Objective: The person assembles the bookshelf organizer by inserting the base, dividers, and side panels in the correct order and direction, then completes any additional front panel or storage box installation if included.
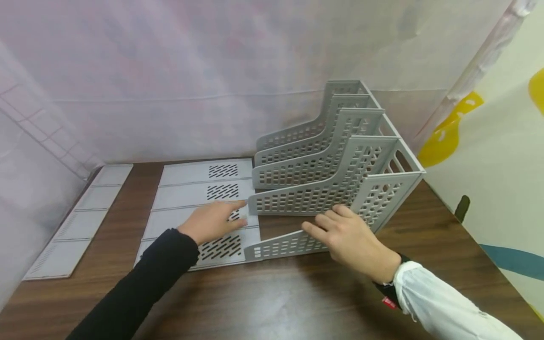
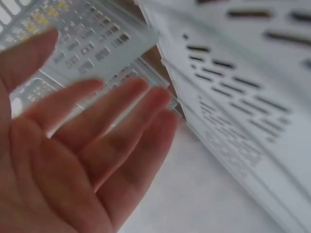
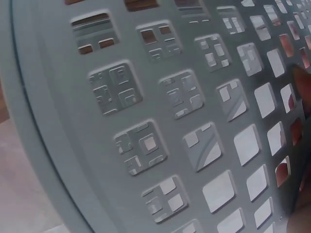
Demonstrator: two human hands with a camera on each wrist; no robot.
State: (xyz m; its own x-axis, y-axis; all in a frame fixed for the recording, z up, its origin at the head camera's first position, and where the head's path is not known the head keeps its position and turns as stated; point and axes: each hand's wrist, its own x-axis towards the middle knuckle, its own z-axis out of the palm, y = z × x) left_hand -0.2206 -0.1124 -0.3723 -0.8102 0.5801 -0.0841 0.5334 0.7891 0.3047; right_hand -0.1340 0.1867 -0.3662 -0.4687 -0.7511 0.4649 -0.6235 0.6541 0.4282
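Note:
A grey file holder (image 1: pixel 297 200) with several upright perforated dividers stands on the right half of the table, its tall back toward the right. My right hand (image 1: pixel 346 238) grips the sloping edge of its near side panel. Through the holes of that panel (image 3: pixel 141 145), in the right wrist view, bits of the fingers show on its far side. My left hand (image 1: pixel 212 221) hovers at the low front ends of the dividers, fingers extended and holding nothing. Under it lie flat light-grey slotted panels (image 1: pixel 182 193), side by side, reaching to the holder's front.
A row of narrow plain panels (image 1: pixel 76 231) lies along the left edge of the brown wooden table (image 1: pixel 263 302). A pale sheet (image 1: pixel 191 71) hangs behind the table. A white wall (image 1: pixel 501 189) with yellow shapes borders the right side.

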